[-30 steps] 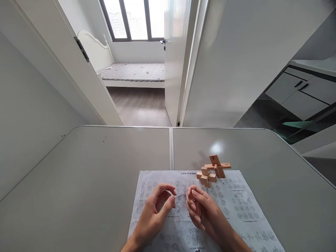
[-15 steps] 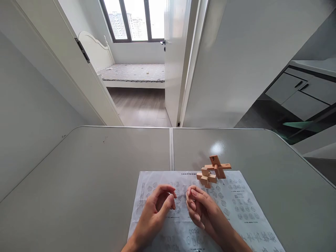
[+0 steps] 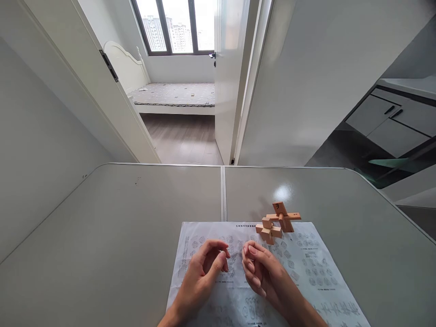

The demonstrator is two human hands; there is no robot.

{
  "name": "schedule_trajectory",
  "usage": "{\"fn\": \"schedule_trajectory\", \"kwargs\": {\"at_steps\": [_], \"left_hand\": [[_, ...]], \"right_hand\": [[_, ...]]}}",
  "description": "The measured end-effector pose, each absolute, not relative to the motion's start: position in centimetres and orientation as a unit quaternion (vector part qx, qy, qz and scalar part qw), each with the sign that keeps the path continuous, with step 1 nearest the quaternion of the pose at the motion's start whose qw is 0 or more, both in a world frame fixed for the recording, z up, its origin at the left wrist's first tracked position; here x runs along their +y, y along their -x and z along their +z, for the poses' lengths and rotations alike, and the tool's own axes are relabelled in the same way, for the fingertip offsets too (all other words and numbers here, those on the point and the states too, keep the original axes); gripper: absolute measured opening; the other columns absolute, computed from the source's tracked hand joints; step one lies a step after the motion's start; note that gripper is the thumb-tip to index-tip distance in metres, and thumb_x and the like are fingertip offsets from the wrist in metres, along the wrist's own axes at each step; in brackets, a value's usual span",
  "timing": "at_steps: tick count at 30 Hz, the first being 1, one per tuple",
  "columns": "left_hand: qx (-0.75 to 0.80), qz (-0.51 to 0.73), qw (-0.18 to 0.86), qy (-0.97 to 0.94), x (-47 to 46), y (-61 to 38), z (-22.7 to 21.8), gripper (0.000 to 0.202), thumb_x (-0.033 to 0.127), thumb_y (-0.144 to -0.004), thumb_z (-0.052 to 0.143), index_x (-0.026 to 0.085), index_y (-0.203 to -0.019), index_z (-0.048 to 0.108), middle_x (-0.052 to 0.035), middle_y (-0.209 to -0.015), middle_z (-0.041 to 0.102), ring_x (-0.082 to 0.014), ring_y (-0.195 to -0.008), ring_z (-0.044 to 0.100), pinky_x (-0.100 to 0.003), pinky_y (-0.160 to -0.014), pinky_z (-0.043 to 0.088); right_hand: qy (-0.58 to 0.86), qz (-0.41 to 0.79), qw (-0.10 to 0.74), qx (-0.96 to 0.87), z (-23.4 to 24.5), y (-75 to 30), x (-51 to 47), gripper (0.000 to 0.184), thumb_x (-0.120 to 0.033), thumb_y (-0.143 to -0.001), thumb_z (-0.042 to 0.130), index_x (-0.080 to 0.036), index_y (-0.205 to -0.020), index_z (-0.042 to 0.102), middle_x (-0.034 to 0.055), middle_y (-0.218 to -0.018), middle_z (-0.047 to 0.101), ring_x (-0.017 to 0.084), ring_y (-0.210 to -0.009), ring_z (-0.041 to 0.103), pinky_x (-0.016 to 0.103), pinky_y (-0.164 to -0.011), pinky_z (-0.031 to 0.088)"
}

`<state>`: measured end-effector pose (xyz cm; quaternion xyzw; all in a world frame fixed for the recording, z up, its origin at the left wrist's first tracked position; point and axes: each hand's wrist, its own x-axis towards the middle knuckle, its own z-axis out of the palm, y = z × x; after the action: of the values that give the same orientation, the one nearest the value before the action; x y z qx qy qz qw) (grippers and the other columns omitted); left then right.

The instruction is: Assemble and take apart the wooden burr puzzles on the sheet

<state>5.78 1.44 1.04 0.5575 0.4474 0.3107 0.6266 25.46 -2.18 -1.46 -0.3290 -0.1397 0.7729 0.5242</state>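
Observation:
My left hand (image 3: 203,276) and my right hand (image 3: 264,272) rest side by side on a printed paper sheet (image 3: 306,268) that lies on the grey table (image 3: 119,227). Both hands have loosely curled fingers and hold nothing; their fingertips are a small gap apart. A wooden interlocking puzzle (image 3: 277,222), made of crossed light-wood bars with a dark mark on its top piece, stands on the sheet's far edge, just beyond and to the right of my right hand, untouched.
The table has a seam down its middle and rounded far corners. Beyond it a white door (image 3: 228,77) stands open onto a room with a bed (image 3: 170,93) and a window. Grey cabinets (image 3: 391,118) stand at the right.
Both hands stayed in place with only slight finger movement. The view shifted a little to the left. The puzzle has not moved.

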Motion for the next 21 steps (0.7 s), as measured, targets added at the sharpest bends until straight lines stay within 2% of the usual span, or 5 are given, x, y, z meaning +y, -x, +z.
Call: {"fn": "schedule_trajectory", "kwargs": {"at_steps": [21], "left_hand": [[0.453, 0.322, 0.619, -0.555, 1.36, -5.69, 1.16, 0.034, 0.054, -0.102, 0.063, 0.022, -0.109, 0.069, -0.0027, -0.088, 0.068, -0.0192, -0.082, 0.066, -0.033, -0.087, 0.057]], "right_hand": [[0.331, 0.773, 0.521, -0.147, -1.86, -25.26, -2.11, 0.039, -0.05, -0.089, 0.086, -0.019, -0.085, 0.064, -0.0061, -0.066, 0.055, 0.005, -0.043, 0.042, 0.015, -0.037, 0.027]]}}
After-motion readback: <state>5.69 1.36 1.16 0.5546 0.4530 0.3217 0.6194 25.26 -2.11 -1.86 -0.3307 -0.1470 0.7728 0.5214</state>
